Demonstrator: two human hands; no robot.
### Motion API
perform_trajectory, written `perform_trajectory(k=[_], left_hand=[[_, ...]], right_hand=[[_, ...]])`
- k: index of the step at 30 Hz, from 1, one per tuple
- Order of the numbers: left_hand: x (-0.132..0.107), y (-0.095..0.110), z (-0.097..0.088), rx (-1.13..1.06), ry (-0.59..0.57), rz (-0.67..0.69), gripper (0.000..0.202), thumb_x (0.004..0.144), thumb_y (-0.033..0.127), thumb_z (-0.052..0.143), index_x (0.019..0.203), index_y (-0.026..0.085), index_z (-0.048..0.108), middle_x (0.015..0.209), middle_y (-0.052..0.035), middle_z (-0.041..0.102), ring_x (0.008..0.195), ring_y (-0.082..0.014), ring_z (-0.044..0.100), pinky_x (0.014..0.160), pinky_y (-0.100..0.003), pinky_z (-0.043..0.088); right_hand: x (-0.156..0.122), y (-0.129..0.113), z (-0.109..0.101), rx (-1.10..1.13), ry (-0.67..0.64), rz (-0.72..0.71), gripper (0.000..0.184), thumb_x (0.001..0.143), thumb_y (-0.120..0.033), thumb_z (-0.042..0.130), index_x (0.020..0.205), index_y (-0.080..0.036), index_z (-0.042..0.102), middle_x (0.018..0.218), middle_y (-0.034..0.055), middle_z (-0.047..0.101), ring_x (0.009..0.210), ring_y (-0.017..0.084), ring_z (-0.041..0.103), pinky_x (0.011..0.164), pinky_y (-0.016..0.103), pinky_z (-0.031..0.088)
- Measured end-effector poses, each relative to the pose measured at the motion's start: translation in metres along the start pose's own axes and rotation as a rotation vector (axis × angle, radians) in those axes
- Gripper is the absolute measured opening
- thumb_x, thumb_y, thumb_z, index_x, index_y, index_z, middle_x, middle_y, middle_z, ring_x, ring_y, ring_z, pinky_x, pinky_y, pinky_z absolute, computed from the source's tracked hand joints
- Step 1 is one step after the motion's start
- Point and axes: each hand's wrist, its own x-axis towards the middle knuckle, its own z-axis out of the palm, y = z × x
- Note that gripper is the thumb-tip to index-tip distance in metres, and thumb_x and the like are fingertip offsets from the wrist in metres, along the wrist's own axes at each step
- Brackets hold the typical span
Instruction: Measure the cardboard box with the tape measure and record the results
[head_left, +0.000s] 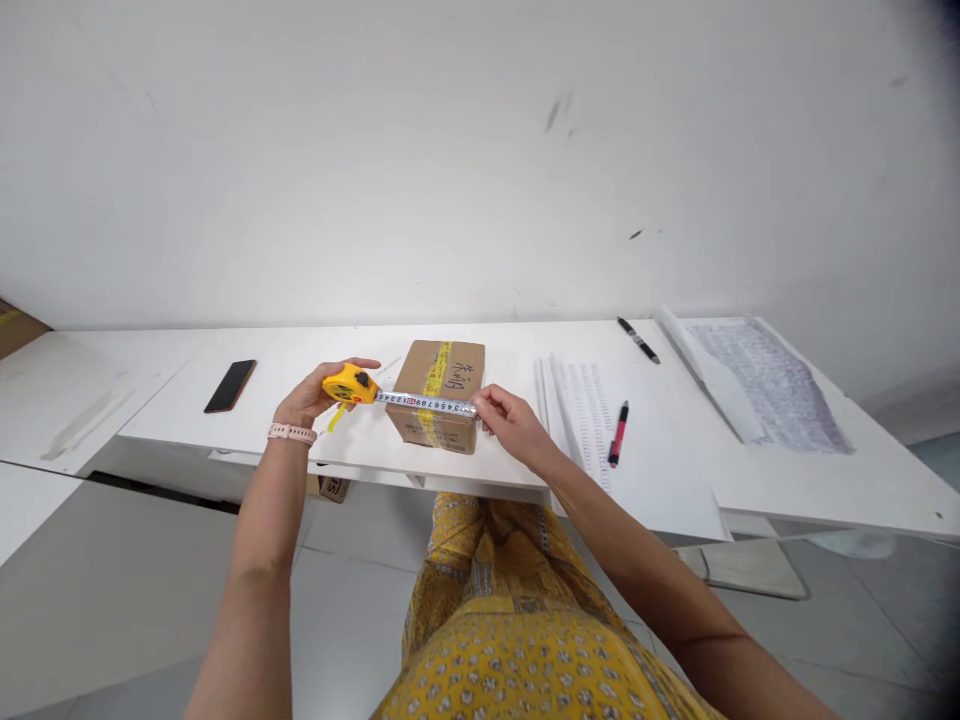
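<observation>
A small cardboard box (444,375) with yellow tape and handwriting on top sits near the front edge of the white table (300,355). My left hand (311,398) is closed round a yellow tape measure case (349,385), just left of the box. Its white blade (427,404) stretches across the box's near top edge. My right hand (506,420) pinches the blade's end at the box's right corner.
A black phone (230,385) lies to the left. Printed paper sheets (600,420) with a red pen (618,433) lie right of the box. A black pen (638,340) and more printed sheets (765,380) are farther right. A white wall stands behind.
</observation>
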Motion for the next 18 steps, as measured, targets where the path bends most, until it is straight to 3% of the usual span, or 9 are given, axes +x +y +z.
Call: perform_trajectory(k=[8,12,18], left_hand=[[0.008,-0.008,0.003,0.039,-0.048,0.001,0.065,0.077,0.047,0.058,0.126,0.004,0.06,0.085,-0.013,0.072,0.063,-0.0186,0.061,0.048,-0.023,0.045],[0.008,-0.004,0.005,0.107,-0.104,0.005,0.063,0.079,0.046,0.056,0.128,0.006,0.059,0.089,-0.0137,0.072,0.066,-0.0193,0.063,0.052,-0.025,0.047],[0.001,0.002,0.02,0.114,-0.09,0.018,0.057,0.077,0.041,0.062,0.122,0.006,0.062,0.089,-0.014,0.072,0.066,-0.0216,0.065,0.055,-0.029,0.049]], right_hand=[[0.002,0.008,0.004,0.092,-0.001,-0.004,0.025,0.09,-0.047,0.056,0.093,-0.022,0.058,0.064,-0.0047,0.05,0.059,0.013,0.051,0.058,0.027,0.041],[-0.002,0.01,0.003,0.08,0.006,0.006,0.027,0.089,-0.048,0.057,0.089,-0.021,0.059,0.065,-0.0028,0.054,0.06,0.013,0.051,0.06,0.027,0.043],[-0.002,0.01,0.003,0.017,-0.003,0.004,0.03,0.089,-0.05,0.056,0.088,-0.02,0.058,0.067,-0.0012,0.056,0.062,0.014,0.053,0.061,0.028,0.044]])
